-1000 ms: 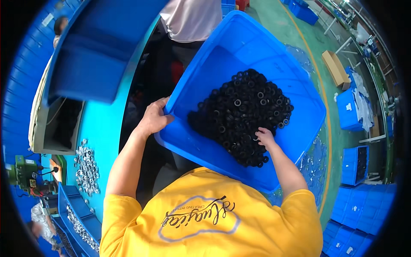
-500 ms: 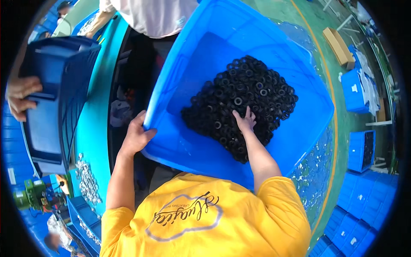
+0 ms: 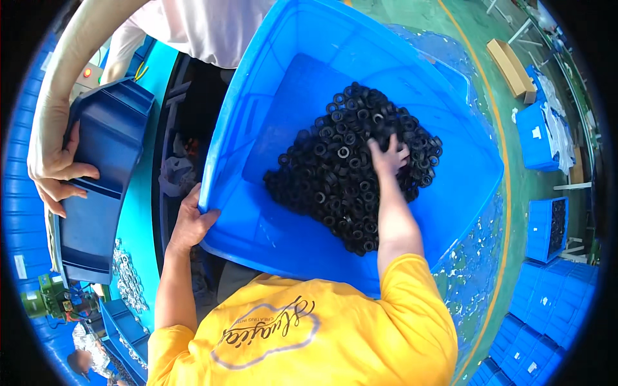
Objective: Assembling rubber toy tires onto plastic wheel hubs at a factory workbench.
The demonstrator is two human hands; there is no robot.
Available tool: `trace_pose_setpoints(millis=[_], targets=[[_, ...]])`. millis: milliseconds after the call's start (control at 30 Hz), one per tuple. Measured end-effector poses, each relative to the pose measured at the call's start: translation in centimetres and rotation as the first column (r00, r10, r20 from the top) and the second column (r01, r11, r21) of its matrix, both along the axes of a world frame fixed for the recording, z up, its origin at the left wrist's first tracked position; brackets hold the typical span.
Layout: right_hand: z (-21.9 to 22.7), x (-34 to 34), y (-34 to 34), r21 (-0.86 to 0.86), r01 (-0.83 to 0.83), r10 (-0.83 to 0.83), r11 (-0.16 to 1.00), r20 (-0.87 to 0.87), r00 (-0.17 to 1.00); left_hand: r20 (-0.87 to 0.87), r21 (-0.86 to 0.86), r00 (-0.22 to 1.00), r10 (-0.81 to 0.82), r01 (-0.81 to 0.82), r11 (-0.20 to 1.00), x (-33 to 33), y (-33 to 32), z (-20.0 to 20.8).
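Observation:
A large blue bin (image 3: 460,177) stands tilted in front of me, with a heap of black rings (image 3: 335,183) on its bottom. My left hand (image 3: 193,222) is closed around the bin's near left rim, thumb on the inner side. Inside the bin, my right hand (image 3: 390,158) lies over the far part of the heap. Its fingers are spread, slightly smeared, and I make out nothing held in them. The fingertips reach in among the rings.
At the left, another person's hand (image 3: 61,170) holds a dark blue crate (image 3: 103,193) above a turquoise belt (image 3: 136,248). Shiny metal parts (image 3: 129,276) lie on that belt. Stacked blue crates (image 3: 541,302) and a cardboard box (image 3: 510,69) stand on the right.
My right hand has moved farther away and a little right over the rings. The bin and my left hand have shifted slightly left. The other person's arm and dark crate have swung nearer.

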State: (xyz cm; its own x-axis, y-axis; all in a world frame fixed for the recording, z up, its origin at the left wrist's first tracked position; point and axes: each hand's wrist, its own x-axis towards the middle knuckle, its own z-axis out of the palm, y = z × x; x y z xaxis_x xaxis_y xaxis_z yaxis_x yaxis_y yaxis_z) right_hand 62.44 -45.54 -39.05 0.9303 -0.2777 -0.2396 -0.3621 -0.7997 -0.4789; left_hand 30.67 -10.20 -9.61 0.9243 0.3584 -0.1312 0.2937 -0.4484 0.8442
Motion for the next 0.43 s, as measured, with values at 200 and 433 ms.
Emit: trace_pose_setpoints(millis=[200, 433], targets=[[0.6, -9.8, 5.1, 0.287, -0.181, 0.172, 0.941, 0.059, 0.983, -0.033, -0.036, 0.999, 0.024, -0.025, 0.999, -0.4, 0.3, -0.5], [-1.0, -14.3, 7.3, 0.242, -0.424, 0.444, 0.873, -0.03, 0.896, 0.009, -0.025, 1.0, 0.011, -0.01, 1.0, -2.1, 1.4, -0.4]])
